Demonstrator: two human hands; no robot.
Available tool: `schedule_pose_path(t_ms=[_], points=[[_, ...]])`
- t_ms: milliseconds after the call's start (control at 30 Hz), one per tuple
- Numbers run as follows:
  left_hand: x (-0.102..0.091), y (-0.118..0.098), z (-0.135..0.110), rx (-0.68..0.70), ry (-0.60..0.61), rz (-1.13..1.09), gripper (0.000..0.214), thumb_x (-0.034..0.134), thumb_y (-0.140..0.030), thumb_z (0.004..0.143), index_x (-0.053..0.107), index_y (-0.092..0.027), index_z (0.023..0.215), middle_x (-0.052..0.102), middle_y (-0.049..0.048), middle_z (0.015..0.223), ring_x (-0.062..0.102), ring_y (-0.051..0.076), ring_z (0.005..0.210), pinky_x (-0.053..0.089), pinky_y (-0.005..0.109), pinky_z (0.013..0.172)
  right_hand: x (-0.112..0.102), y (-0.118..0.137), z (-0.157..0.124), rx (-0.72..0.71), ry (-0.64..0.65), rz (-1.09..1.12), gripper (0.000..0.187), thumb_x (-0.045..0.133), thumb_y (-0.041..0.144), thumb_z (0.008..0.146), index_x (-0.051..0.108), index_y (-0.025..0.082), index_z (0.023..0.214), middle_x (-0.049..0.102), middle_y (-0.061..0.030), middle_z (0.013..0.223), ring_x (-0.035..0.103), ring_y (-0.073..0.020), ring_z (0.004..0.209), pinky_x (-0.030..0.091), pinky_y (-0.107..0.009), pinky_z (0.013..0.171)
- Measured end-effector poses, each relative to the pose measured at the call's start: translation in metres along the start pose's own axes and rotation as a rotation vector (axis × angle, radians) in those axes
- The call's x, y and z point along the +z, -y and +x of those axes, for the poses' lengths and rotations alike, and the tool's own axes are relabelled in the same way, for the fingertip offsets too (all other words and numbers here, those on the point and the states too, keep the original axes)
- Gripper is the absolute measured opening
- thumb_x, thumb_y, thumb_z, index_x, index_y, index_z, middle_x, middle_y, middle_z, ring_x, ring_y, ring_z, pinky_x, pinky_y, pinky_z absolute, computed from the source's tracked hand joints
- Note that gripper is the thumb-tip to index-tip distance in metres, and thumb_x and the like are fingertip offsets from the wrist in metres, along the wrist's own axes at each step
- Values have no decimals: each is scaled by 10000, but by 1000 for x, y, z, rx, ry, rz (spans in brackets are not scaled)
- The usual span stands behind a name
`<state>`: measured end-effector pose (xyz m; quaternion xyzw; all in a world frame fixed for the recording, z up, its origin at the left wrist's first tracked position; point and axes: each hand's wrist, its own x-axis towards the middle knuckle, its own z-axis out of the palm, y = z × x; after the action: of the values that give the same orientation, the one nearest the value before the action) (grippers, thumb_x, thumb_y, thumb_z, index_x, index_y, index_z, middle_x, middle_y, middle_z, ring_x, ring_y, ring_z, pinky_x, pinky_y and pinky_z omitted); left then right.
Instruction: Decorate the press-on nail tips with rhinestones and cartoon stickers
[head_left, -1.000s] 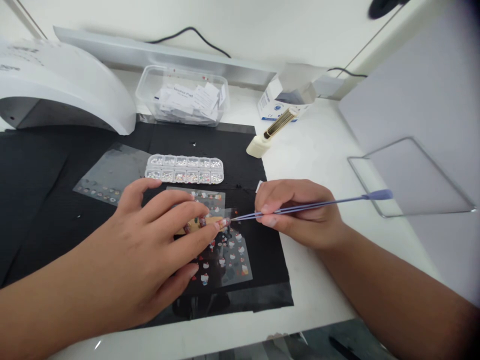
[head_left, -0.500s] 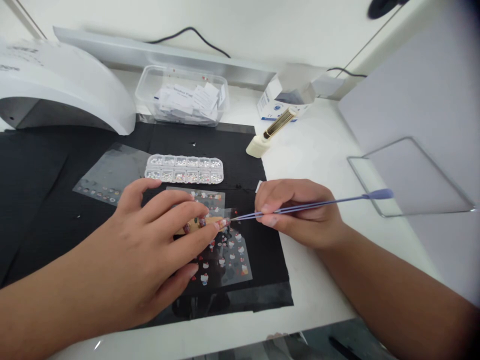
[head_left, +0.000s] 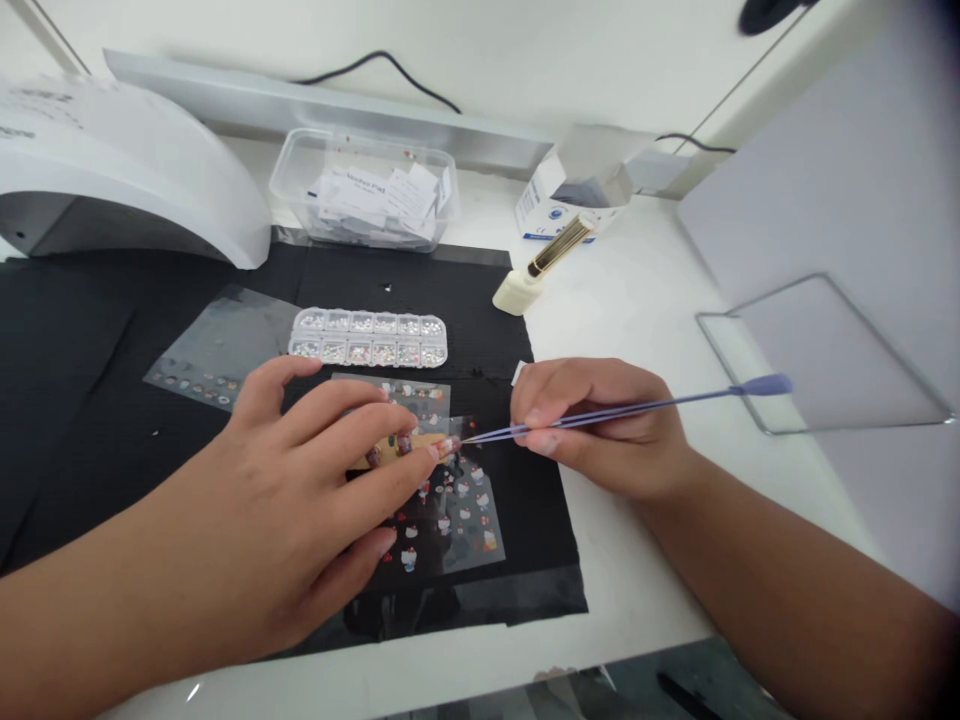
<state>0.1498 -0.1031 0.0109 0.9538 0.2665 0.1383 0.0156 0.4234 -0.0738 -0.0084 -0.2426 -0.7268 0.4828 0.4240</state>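
Note:
My right hand [head_left: 600, 425] pinches purple tweezers [head_left: 660, 403]. Their thin tips touch, or nearly touch, a small decorated false nail [head_left: 448, 446]. My left hand [head_left: 322, 470] lies palm down with fingers spread, its index fingertip against the base of that nail. Partly hidden under those fingers is a tan strip [head_left: 388, 452] carrying more decorated nails. Clear sticker sheets [head_left: 472, 545] printed with white cartoon cats and red bits lie beneath. A compartment case [head_left: 367, 338] of tiny rhinestones stands just beyond my left fingers.
A cream polish bottle [head_left: 516, 291] with a gold cap stands at the black mat's [head_left: 540, 520] right edge. Behind are a tub [head_left: 300, 200] of paper packets and an open carton [head_left: 555, 212]. A white arched device [head_left: 202, 180] is at left, a wire stand [head_left: 855, 430] at right.
The tweezers' rear end has shifted slightly right and up. Both hands stay nearly in place, and the nail has not visibly moved.

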Motion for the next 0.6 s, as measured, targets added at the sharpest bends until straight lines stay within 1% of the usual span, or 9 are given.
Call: schedule_pose_path(t_ms=[167,300,400,500,600], points=[[-1,0,-2,2,1,5,437,555,-354,872,553,-262,1299,625,68,1217,546,297,1090,261,547,1050,-1,0,0,25,-72,0,114,687,84,785,663,192,812,627,-5,710,568,-121,619,444,-278,554],[-3,0,-2,8,9,28,442,546,-367,881,550,-256,1309,619,75,1225,537,299,1105,261,547,1027,-4,1,2,60,-94,-152,81,686,117,798,645,186,791,619,2,708,570,-116,630,450,-268,572],[-3,1,-1,12,18,30,446,545,-364,879,549,-258,1312,624,74,1216,538,296,1102,262,544,1027,-5,2,4,72,-31,-288,60,679,150,815,632,172,785,618,-2,707,572,-109,623,448,-256,572],[-3,1,0,20,16,29,440,557,-369,871,560,-253,1296,625,74,1211,546,293,1088,271,539,1035,-5,2,5,46,51,-367,64,676,173,824,625,158,788,618,-6,699,570,-104,606,443,-240,555],[-4,1,0,21,11,25,441,569,-372,864,563,-249,1287,625,73,1204,550,295,1082,274,539,1038,-4,1,6,21,71,-402,60,667,175,833,623,156,796,624,-14,706,577,-108,615,444,-239,563]])
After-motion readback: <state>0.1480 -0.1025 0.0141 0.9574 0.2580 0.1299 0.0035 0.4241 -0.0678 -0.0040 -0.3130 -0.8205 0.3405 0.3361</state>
